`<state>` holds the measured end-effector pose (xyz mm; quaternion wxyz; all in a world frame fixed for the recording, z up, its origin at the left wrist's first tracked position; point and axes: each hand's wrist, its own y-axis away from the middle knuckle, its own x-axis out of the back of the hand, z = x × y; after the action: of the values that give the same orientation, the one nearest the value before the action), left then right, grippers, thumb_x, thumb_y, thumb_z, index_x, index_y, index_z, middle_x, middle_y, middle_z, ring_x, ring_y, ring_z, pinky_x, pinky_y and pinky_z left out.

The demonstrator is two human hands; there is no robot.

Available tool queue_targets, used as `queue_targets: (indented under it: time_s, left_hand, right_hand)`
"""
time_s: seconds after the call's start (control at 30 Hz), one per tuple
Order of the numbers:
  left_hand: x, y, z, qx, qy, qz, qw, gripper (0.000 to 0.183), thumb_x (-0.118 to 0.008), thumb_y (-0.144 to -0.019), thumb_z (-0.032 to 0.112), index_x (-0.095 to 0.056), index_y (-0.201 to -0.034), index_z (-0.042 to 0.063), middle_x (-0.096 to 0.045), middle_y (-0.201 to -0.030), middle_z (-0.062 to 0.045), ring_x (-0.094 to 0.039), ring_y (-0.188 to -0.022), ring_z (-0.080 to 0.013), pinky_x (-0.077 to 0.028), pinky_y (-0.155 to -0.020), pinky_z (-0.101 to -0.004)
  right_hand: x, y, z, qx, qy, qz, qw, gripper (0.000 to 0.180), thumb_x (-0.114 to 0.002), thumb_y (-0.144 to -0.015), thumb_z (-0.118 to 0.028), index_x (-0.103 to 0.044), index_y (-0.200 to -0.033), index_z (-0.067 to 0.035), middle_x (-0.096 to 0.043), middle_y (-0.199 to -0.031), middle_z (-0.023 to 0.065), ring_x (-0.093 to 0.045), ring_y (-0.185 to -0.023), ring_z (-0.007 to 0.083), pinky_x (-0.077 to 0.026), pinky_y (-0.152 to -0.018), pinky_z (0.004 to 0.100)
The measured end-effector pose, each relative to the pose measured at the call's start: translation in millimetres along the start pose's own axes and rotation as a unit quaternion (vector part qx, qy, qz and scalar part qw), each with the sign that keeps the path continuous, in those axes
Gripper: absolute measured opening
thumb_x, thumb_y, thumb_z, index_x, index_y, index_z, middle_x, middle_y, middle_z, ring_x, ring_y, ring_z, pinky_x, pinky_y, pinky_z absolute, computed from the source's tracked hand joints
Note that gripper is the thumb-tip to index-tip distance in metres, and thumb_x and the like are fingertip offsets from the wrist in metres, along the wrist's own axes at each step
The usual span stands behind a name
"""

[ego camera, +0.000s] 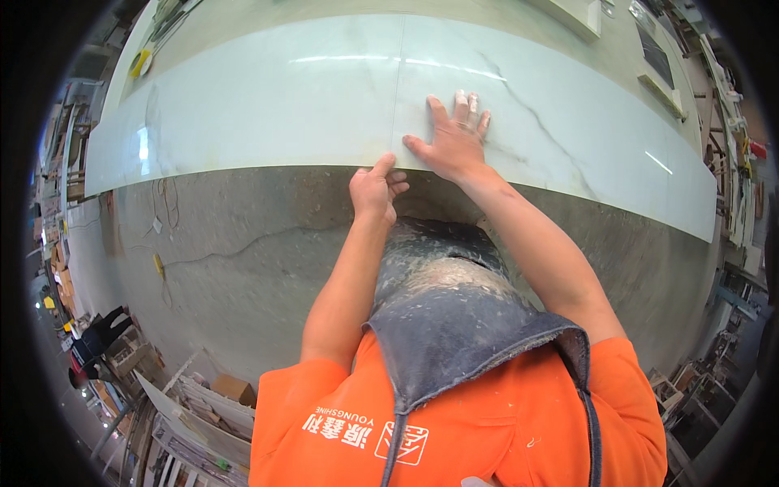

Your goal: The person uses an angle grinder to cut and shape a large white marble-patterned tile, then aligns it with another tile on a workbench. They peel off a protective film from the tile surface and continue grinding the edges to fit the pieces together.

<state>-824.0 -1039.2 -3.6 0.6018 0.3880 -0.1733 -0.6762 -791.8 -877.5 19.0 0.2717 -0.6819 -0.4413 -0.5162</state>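
Note:
A long, white marble-patterned slab [274, 115] with grey veins lies across the view before me, a thin straight line crossing it near its middle. My right hand [456, 134] rests palm down on the slab, fingers spread, with whitish dust on several fingertips. At the slab's near edge, just left of that line, my left hand [377, 185] pinches the edge, its thumb on top and its other fingers curled at or below the edge. A dusty dark apron [450, 304] hangs over my orange shirt.
A roll of yellow tape [140, 63] lies beyond the slab at the left. A cable with a yellow connector [159, 264] runs over the floor. Boards [201, 420] and a cardboard box [234, 389] stand at lower left, near another person [100, 341] in dark clothes. More panels lie at upper right.

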Motion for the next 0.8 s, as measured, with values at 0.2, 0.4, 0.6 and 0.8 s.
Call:
queue_targets:
  time_s: [0.2, 0.4, 0.6, 0.8]
  left_hand:
    - [8, 5, -3, 0.005, 0.000, -0.022, 1.000, 0.017, -0.071, -0.095, 0.015, -0.061, -0.100, 0.003, -0.066, -0.092, -0.008, -0.066, -0.076, -0.0194, -0.057, -0.064, -0.0356]
    - [11, 5, -7, 0.008, 0.019, -0.044, 0.999, 0.016, -0.071, -0.095, 0.014, -0.063, -0.100, 0.002, -0.067, -0.093, -0.008, -0.066, -0.077, -0.0191, -0.056, -0.065, -0.0342]
    - [8, 3, -8, 0.021, 0.025, -0.046, 0.998, 0.018, -0.071, -0.095, 0.015, -0.064, -0.102, 0.001, -0.067, -0.094, -0.008, -0.065, -0.077, -0.0186, -0.055, -0.067, -0.0338]
    - [5, 4, -7, 0.016, 0.027, -0.055, 0.998, 0.020, -0.072, -0.094, 0.016, -0.064, -0.104, 0.000, -0.067, -0.095, -0.008, -0.065, -0.079, -0.0179, -0.055, -0.068, -0.0331]
  right_hand:
    - [-6, -13, -27, 0.001, -0.014, -0.029, 0.999, 0.100, -0.071, -0.080, -0.062, -0.032, -0.160, -0.017, -0.013, -0.165, 0.0335, 0.003, -0.155, 0.0526, 0.004, -0.120, 0.0696]
    - [3, -16, -15, 0.027, -0.002, -0.074, 0.997, 0.100, -0.076, -0.077, -0.060, -0.036, -0.159, -0.020, -0.014, -0.168, 0.0263, 0.002, -0.156, 0.0489, 0.004, -0.121, 0.0683]
    - [5, -19, -17, 0.009, -0.006, -0.067, 0.998, 0.100, -0.078, -0.075, -0.057, -0.037, -0.159, -0.021, -0.014, -0.169, 0.0253, 0.002, -0.157, 0.0466, 0.002, -0.122, 0.0658]
    - [2, -12, -1, 0.070, 0.014, -0.029, 0.997, 0.086, -0.069, -0.084, -0.058, -0.042, -0.156, -0.022, -0.020, -0.168, 0.0221, -0.006, -0.157, 0.0455, -0.003, -0.124, 0.0630]
